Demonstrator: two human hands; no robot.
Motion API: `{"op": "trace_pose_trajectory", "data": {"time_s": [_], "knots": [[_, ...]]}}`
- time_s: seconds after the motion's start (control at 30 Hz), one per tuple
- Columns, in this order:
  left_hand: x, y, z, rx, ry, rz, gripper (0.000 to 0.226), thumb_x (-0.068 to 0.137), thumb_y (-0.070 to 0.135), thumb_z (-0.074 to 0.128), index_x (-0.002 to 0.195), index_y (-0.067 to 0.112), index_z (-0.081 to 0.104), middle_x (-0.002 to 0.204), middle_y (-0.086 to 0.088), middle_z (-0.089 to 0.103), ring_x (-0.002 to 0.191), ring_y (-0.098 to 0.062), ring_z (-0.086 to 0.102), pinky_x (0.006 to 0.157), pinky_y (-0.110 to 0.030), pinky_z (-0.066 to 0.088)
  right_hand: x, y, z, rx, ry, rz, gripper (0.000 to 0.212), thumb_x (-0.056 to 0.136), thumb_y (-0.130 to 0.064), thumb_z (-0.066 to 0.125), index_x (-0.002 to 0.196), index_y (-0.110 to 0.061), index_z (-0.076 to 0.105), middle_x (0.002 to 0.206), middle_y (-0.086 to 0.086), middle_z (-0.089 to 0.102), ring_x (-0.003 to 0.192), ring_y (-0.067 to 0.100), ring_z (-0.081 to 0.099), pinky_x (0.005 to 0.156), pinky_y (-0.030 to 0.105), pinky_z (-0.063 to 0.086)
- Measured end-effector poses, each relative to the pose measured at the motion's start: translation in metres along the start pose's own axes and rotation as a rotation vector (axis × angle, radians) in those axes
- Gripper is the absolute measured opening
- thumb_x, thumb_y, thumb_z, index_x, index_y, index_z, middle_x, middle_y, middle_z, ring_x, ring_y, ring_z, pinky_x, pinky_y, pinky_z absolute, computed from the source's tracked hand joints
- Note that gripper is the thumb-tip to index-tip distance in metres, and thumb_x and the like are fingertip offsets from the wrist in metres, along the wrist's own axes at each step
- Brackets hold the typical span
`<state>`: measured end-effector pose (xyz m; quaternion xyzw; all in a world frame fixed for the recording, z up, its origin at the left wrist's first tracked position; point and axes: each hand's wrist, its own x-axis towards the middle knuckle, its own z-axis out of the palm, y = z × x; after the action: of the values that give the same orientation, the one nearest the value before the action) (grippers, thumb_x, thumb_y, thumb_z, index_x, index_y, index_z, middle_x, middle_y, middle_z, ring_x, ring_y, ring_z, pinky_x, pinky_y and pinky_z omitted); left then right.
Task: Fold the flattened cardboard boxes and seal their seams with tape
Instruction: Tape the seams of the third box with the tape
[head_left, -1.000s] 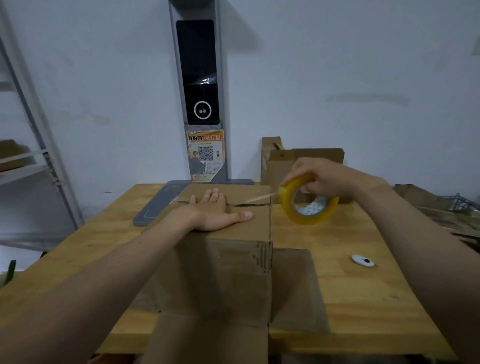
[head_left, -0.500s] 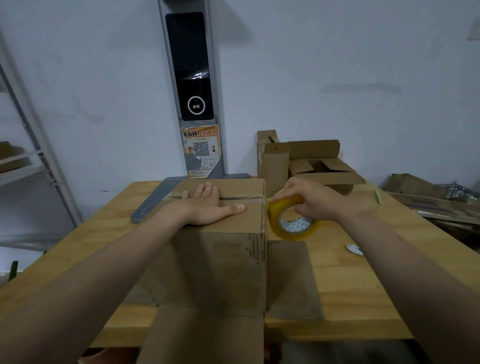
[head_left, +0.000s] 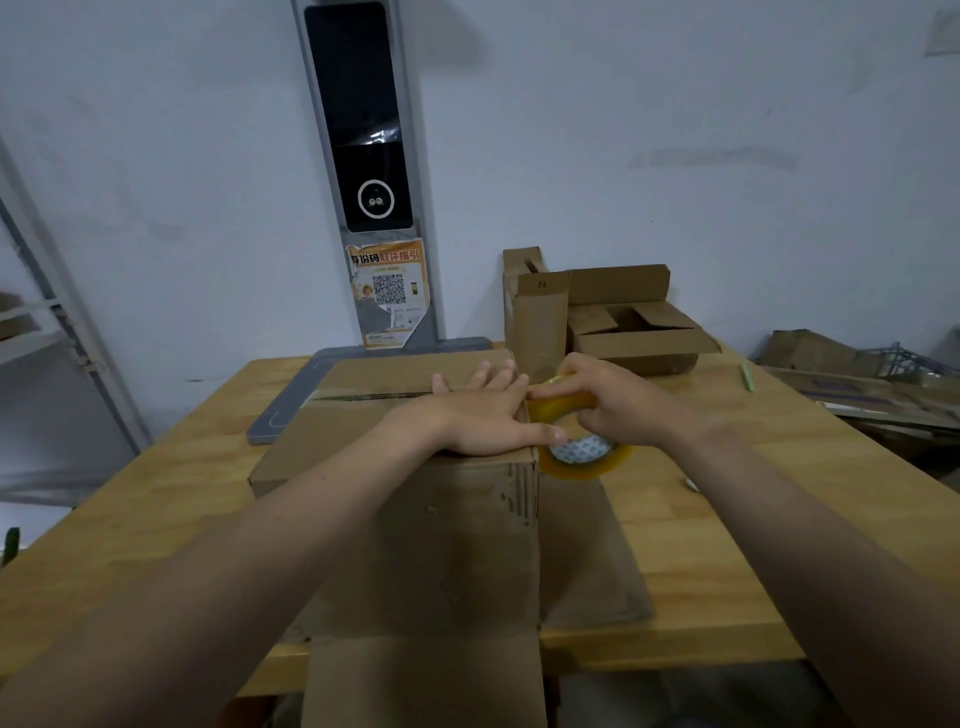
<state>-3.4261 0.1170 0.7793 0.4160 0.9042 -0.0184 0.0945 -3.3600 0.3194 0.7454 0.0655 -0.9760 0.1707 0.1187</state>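
Gripping tape roll, right hand now nearer, at box's top edge.

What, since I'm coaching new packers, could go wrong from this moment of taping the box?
1. The left hand has its thumb right by the tape roll that the right hand grips at the box edge; tape may stick to skin.
2. The seam shows a dark gap beside the left hand; taping now could seal the flaps apart.
3. A flap overhangs the table at its near edge; pulling tape might drag the box.
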Motion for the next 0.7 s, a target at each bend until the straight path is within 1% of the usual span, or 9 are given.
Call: {"op": "trace_pose_trajectory", "data": {"time_s": [0.1,0.2,0.33,0.43,0.5,0.6,0.7], "knots": [[-0.001,-0.002,0.0,-0.006,0.013,-0.009,0.099,0.093,0.079,0.037,0.165,0.024,-0.003,0.17,0.001,-0.02,0.157,-0.023,-0.017,0.119,-0.07,-0.007,-0.002,0.0,0.005,0.035,0.017,0.02,0.067,0.091,0.003,0.059,0.133,-0.048,0.06,0.109,-0.018,0.044,0.101,0.005,0.047,0.086,0.024,0.043],[-0.005,-0.003,0.001,-0.012,0.02,-0.005,0.095,0.095,0.074,0.04,0.165,0.024,-0.001,0.17,0.002,-0.019,0.157,-0.022,-0.017,0.119,-0.07,-0.007,-0.008,-0.002,0.009,0.07,0.034,0.037,0.069,0.09,0.005,0.059,0.133,-0.049,0.061,0.106,-0.026,0.041,0.099,0.001,0.046,0.086,0.024,0.042],[-0.016,-0.006,0.002,-0.022,0.019,0.015,0.092,0.098,0.067,0.042,0.164,0.024,-0.004,0.169,0.003,-0.021,0.156,-0.018,-0.019,0.12,-0.068,-0.009,-0.023,-0.007,0.017,0.081,0.061,0.048,0.072,0.089,0.003,0.062,0.132,-0.056,0.056,0.107,-0.02,0.043,0.1,0.007,0.05,0.088,0.032,0.05],[-0.027,-0.004,0.001,-0.012,0.02,-0.012,0.095,0.097,0.07,0.04,0.164,0.021,-0.007,0.17,0.0,-0.02,0.156,-0.016,-0.017,0.122,-0.063,-0.007,-0.032,-0.015,0.019,0.048,0.063,0.069,0.076,0.09,0.001,0.061,0.13,-0.063,0.049,0.11,-0.012,0.044,0.1,0.009,0.049,0.089,0.036,0.052],[-0.033,-0.004,0.0,0.001,0.023,-0.076,0.1,0.095,0.074,0.039,0.164,0.018,-0.007,0.17,-0.002,-0.018,0.157,-0.017,-0.014,0.123,-0.062,-0.002,-0.037,-0.021,0.017,0.024,0.047,0.086,0.08,0.09,0.001,0.061,0.127,-0.068,0.044,0.113,-0.01,0.044,0.101,0.01,0.05,0.088,0.038,0.053],[-0.042,-0.003,0.002,0.007,0.026,-0.163,0.106,0.092,0.078,0.04,0.164,0.014,-0.004,0.171,-0.004,-0.015,0.158,-0.021,-0.01,0.123,-0.064,0.004,-0.041,-0.03,0.015,-0.011,0.021,0.102,0.081,0.09,0.0,0.061,0.129,-0.068,0.044,0.118,-0.008,0.046,0.103,0.013,0.052,0.088,0.039,0.054],[-0.055,-0.005,0.004,-0.007,0.018,-0.17,0.108,0.092,0.08,0.04,0.164,0.012,-0.003,0.171,-0.007,-0.013,0.158,-0.021,-0.009,0.126,-0.058,0.005,-0.042,-0.038,0.008,-0.054,-0.046,0.104,0.079,0.091,-0.003,0.062,0.133,-0.068,0.044,0.123,-0.009,0.047,0.107,0.013,0.053,0.087,0.037,0.054]]}}
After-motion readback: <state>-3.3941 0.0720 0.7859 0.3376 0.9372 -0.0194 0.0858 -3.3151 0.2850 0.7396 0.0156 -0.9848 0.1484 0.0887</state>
